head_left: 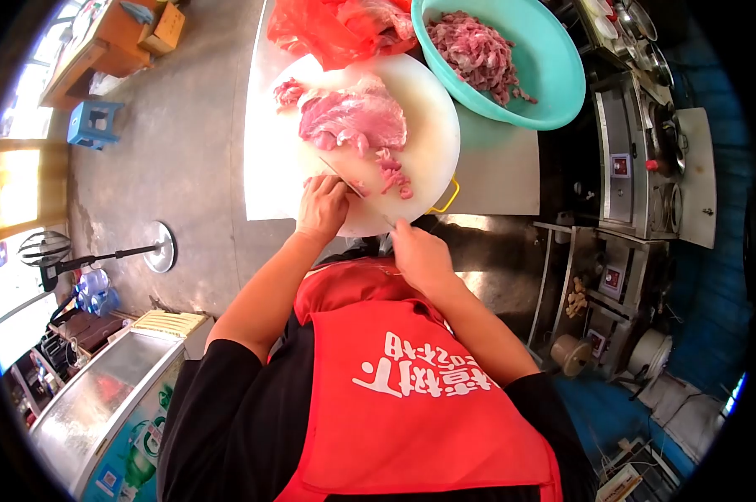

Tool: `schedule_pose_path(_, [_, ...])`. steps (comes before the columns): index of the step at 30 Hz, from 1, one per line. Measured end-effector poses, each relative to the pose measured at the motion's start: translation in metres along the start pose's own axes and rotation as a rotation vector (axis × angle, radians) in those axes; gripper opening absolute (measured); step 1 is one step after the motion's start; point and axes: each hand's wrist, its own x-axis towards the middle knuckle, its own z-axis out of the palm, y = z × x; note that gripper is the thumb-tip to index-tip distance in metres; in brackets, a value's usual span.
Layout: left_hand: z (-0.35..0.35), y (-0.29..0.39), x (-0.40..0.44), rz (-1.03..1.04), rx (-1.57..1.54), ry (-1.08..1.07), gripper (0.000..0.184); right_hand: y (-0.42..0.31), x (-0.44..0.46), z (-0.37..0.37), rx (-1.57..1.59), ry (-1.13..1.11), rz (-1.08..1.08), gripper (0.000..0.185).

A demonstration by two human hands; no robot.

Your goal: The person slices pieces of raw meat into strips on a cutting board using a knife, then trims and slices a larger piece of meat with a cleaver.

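My right hand [423, 257] is wrapped round the handle end of a knife [341, 176], seen nearly edge-on over the near part of the round white cutting board [432, 109]. Beside the blade, my left hand [323, 206] rests on the board with its fingers curled; what lies under them is hidden. A large piece of raw meat [357, 117] lies just beyond the knife. Small cut strips of meat [393, 174] are to the right of the blade, and a smaller lump [289, 93] sits at the board's far left.
A turquoise basin [554, 79] with sliced meat [474, 54] stands at the back right of the table [504, 171]. A red plastic bag [328, 29] lies behind the board. The board's yellow handle [449, 197] sticks out near the table's front edge. Stoves [621, 159] stand farther right.
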Motion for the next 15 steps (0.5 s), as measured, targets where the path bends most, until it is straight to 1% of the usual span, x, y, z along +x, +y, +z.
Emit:
schedule_pose_path(1, [-0.002,0.0,0.0,-0.006,-0.003,0.002,0.02,0.008,-0.01,-0.001,-0.005,-0.005,-0.002,0.025])
schedule_pose_path(4, [-0.003,-0.004,0.003,-0.027,-0.071,0.031,0.018,0.039,-0.061,-0.016,-0.057,-0.167,0.179,0.027])
schedule_pose_path(6, [-0.003,-0.009,0.0,-0.041,-0.178,0.029,0.016,0.048,-0.079,-0.03,-0.039,-0.196,0.212,0.027])
schedule_pose_path(7, [-0.005,-0.007,-0.002,-0.044,-0.179,0.03,0.016,0.049,-0.08,-0.035,-0.041,-0.198,0.211,0.027])
schedule_pose_path(9, [-0.012,-0.004,-0.002,-0.116,-0.193,0.123,0.019,0.048,-0.072,-0.046,0.018,-0.212,0.204,0.027])
schedule_pose_path(10, [-0.012,-0.008,-0.004,-0.117,-0.192,0.123,0.019,0.041,-0.065,-0.048,0.018,-0.213,0.204,0.027])
schedule_pose_path(12, [-0.015,-0.015,-0.008,-0.145,-0.047,0.037,0.022,0.017,-0.047,-0.041,-0.008,-0.094,0.154,0.027])
schedule_pose_path(13, [-0.013,-0.016,-0.01,-0.144,-0.045,0.034,0.022,0.008,-0.038,-0.037,-0.023,-0.037,0.068,0.025])
schedule_pose_path(14, [-0.011,-0.016,-0.013,-0.116,-0.032,0.049,0.023,0.0,-0.029,-0.031,-0.017,-0.034,0.069,0.025])
schedule_pose_path(15, [-0.009,-0.017,-0.013,-0.084,-0.021,0.062,0.024,-0.007,-0.019,-0.024,-0.018,-0.027,0.012,0.024])
